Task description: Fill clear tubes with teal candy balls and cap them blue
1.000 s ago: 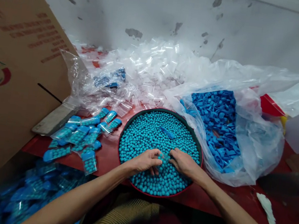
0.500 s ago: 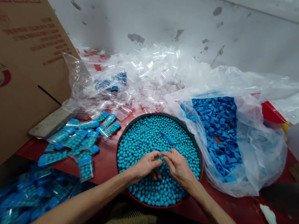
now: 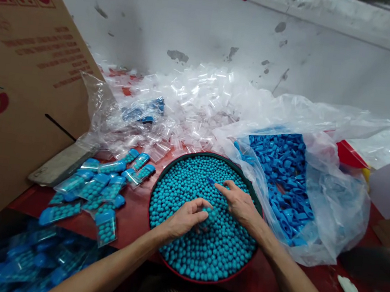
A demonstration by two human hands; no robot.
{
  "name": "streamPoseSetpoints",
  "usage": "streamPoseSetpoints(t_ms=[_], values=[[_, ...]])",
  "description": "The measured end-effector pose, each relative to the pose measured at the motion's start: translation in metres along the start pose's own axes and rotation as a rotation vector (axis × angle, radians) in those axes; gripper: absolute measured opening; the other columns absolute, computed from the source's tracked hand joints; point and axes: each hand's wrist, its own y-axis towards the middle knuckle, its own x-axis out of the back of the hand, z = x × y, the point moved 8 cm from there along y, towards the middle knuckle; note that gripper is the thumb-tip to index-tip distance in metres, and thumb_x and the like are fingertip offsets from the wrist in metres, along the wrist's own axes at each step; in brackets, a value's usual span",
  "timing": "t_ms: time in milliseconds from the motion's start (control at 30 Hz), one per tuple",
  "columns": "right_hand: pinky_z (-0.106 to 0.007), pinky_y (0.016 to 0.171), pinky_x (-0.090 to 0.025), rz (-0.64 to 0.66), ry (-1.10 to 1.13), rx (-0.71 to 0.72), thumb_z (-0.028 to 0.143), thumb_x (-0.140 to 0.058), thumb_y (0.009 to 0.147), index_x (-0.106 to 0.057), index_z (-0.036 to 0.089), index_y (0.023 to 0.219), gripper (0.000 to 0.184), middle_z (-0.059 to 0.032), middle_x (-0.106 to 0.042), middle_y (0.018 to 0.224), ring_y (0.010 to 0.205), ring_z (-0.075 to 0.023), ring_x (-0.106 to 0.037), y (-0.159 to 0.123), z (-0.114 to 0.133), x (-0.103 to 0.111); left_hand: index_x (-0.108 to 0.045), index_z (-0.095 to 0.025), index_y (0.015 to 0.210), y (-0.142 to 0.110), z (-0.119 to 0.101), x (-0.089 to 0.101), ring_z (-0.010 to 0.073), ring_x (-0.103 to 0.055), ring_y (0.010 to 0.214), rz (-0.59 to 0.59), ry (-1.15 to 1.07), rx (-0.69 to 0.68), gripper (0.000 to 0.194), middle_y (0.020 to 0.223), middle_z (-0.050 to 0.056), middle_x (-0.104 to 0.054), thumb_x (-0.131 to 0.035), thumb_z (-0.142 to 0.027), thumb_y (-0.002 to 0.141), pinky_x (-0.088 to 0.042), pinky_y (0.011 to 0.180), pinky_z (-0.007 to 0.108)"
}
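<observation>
A round tub (image 3: 152,198) with a dark inner rim is full of small turquoise balls (image 3: 201,262). My left hand (image 3: 187,217) is over the balls, its thumb and fingers closed around a small clear container (image 3: 212,213) with turquoise balls inside, partly hidden by the fingers. Farther back in the tub, my right hand (image 3: 240,202) has its fingers stretched out and apart. Its fingertips are at a dark blue plastic piece (image 3: 210,180) lying on the balls, which the hand partly covers.
Filled packs with blue caps (image 3: 94,186) lie left of the tub, with more packs (image 3: 28,263) below the table edge. Clear empty containers (image 3: 200,103) are heaped behind. A plastic bag (image 3: 333,212) of blue caps (image 3: 281,171) lies right. A cardboard box (image 3: 28,71) stands left.
My hands were together over the tub; the right has moved away and forward onto the blue plastic piece. The left stays over the balls with the container. The view has shifted slightly.
</observation>
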Motion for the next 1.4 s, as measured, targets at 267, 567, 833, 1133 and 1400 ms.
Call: streamPoseSetpoints(t_ms=[267, 567, 833, 1133, 1400], values=[[-0.023, 0.053, -0.033, 0.263, -0.292, -0.069, 0.023, -0.036, 0.086, -0.051, 0.019, 0.101, 0.022, -0.0052, -0.06, 0.081, 0.068, -0.0167, -0.058, 0.016, -0.014, -0.023, -0.043, -0.015, 0.096, -0.007, 0.009, 0.007, 0.0114, -0.057, 0.052, -0.028, -0.078, 0.062, 0.028, 0.073, 0.001, -0.054, -0.049, -0.032, 0.074, -0.037, 0.039, 0.017], [-0.024, 0.062, -0.032, 0.197, -0.304, -0.115, 0.037, -0.039, 0.084, -0.056, 0.019, 0.085, 0.025, -0.0064, -0.056, 0.087, 0.08, -0.017, -0.051, 0.005, -0.012, -0.03, -0.045, -0.015, 0.094, -0.002, 0.01, 0.015, 0.0095, -0.057, 0.056, -0.133, 0.02, 0.03, 0.026, 0.075, 0.0, -0.054, -0.051, -0.029, 0.072, -0.038, 0.042, 0.015], [-0.026, 0.064, -0.03, 0.215, -0.165, -0.061, 0.02, -0.034, 0.087, -0.058, 0.018, 0.083, 0.025, -0.0052, -0.059, 0.079, 0.077, -0.0164, -0.052, -0.004, -0.007, -0.014, -0.043, -0.016, 0.096, 0.001, 0.016, 0.019, 0.0075, -0.054, 0.049, -0.148, 0.062, 0.015, 0.026, 0.07, -0.001, -0.056, -0.049, -0.026, 0.073, -0.037, 0.04, 0.015], [-0.026, 0.069, -0.034, 0.211, -0.126, -0.06, 0.019, -0.038, 0.085, -0.057, 0.02, 0.099, 0.023, -0.0065, -0.058, 0.09, 0.082, -0.0172, -0.05, -0.009, -0.019, -0.032, -0.042, -0.015, 0.097, -0.002, 0.014, 0.022, 0.0072, -0.053, 0.047, -0.197, 0.082, 0.056, 0.026, 0.069, -0.001, -0.054, -0.047, -0.026, 0.074, -0.036, 0.038, 0.015], [-0.024, 0.067, -0.042, -0.026, 0.408, -0.116, 0.027, -0.043, 0.082, -0.052, 0.015, 0.106, 0.028, -0.0033, -0.058, 0.081, 0.073, -0.0136, -0.053, -0.013, -0.008, -0.007, -0.043, -0.016, 0.096, -0.002, 0.012, 0.018, 0.0061, -0.05, 0.047, -0.169, 0.116, -0.001, 0.024, 0.068, -0.003, -0.05, -0.048, -0.026, 0.074, -0.037, 0.04, 0.015]])
